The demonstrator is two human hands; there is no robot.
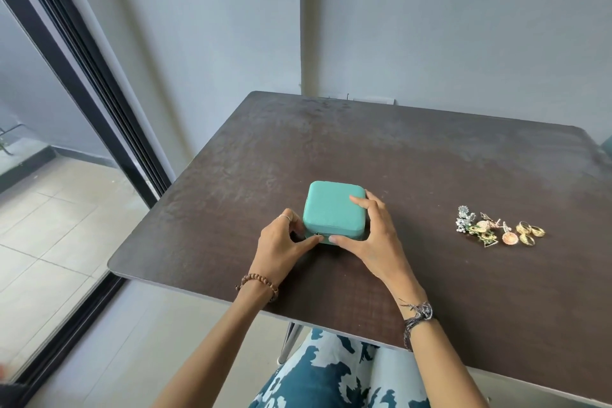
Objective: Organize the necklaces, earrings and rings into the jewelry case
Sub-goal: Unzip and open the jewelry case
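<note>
With the lid still down, teal jewelry case (pixel 334 209) sitting closed at centre frame, near the front edge of the dark tabletop (pixel 414 159). Left hand (pixel 281 242) at the case's lower left corner, fingers (pixel 308 241) curled in at the zipper line, seemingly pinching the pull; pull itself too small to confirm. Right hand (pixel 374 235) spread over the case's right side, fingers wide, thumb along the front edge, bracing rather than gripping. Pile of earrings and rings (pixel 496 230) lying loose at right of frame, well apart from the case; necklaces not clearly told apart in the tangle.

Risks noted: case close to the front edge, so a hard tug on the zipper liable to drag it toward the lap if the bracing hand slips. Small rings liable to roll across the smooth top once disturbed. Tangled pieces liable to snag on lifting.

Tabletop dark brown, mottled, faintly dusty toward upper frame. Grey walls behind; black-framed sliding glass door at left of frame, pale floor tiles below.
</note>
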